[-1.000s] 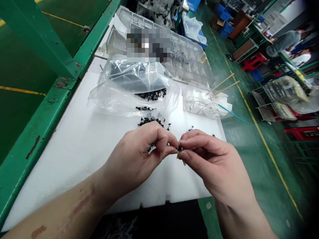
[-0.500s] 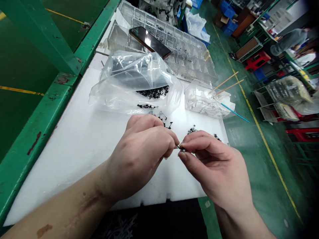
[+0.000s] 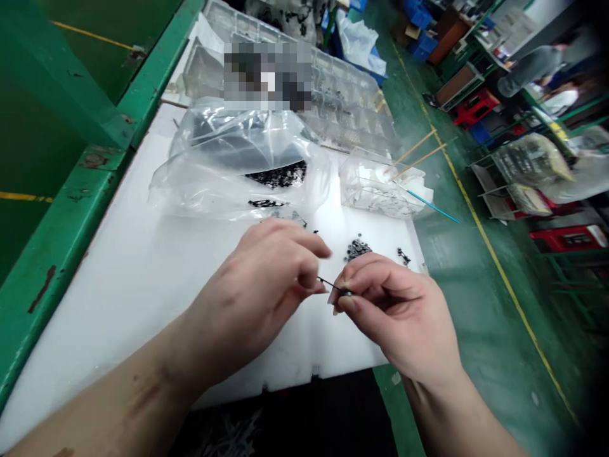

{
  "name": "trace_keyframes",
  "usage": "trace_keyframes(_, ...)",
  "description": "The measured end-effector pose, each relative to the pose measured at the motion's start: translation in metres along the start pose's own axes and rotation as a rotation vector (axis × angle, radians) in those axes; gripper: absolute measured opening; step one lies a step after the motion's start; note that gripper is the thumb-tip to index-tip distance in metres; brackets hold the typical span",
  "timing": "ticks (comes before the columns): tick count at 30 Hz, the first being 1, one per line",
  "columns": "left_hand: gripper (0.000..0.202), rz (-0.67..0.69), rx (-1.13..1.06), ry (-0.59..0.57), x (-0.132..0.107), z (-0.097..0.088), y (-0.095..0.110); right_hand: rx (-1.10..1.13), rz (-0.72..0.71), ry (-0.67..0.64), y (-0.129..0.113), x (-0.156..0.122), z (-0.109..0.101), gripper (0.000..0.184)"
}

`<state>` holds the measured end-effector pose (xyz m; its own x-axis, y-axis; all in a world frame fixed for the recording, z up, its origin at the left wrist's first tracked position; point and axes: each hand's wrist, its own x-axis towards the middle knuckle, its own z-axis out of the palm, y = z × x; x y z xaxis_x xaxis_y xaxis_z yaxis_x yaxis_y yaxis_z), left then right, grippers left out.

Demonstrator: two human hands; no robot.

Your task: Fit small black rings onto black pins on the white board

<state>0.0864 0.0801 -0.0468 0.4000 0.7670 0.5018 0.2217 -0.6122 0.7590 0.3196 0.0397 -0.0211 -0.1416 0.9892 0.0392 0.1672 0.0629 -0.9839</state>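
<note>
My right hand point(image 3: 404, 317) pinches a small black part with a thin stem point(image 3: 333, 285) between thumb and forefinger. A small round metal piece point(image 3: 347, 292) sits at the part's right end, partly covered by the fingertips. My left hand point(image 3: 266, 289) is beside the stem's left end, with its forefinger raised away from the thumb and slightly blurred. A small pile of metal rings point(image 3: 358, 247) lies on the white board point(image 3: 143, 285) just beyond my right hand. More black stemmed parts point(image 3: 280, 174) fill the mouth of a clear plastic bag point(image 3: 200, 184).
Behind the bag stands a clear compartment tray point(image 3: 352, 114), partly covered by a pixelated patch. A clear box point(image 3: 352, 197) holds white paper, two wooden sticks and a blue stick. A few black parts point(image 3: 403, 256) lie near the board's right edge. A green frame point(image 3: 71, 235) borders the left side.
My left fingers have parted and drawn left along the stem, so more of it shows. My right hand still pinches the part. The camera view has shifted slightly.
</note>
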Motion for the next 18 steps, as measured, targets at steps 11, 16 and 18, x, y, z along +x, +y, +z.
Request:
trace_keyframes(11, 0.011, 0.058, 0.401, -0.429, -0.005, 0.013, -0.054, -0.708, 0.405, 0.287, 0.039, -0.031, -0.139, 0.035)
trace_keyframes(16, 0.025, 0.071, 0.412, -0.421, -0.001, 0.015, -0.054, -0.795, 0.367, 0.443, 0.067, -0.004, -0.16, 0.039)
trace_keyframes(18, 0.026, 0.066, 0.426, -0.431, 0.0, 0.014, -0.05, -0.819, 0.326, 0.519, 0.067, -0.004, -0.156, 0.046)
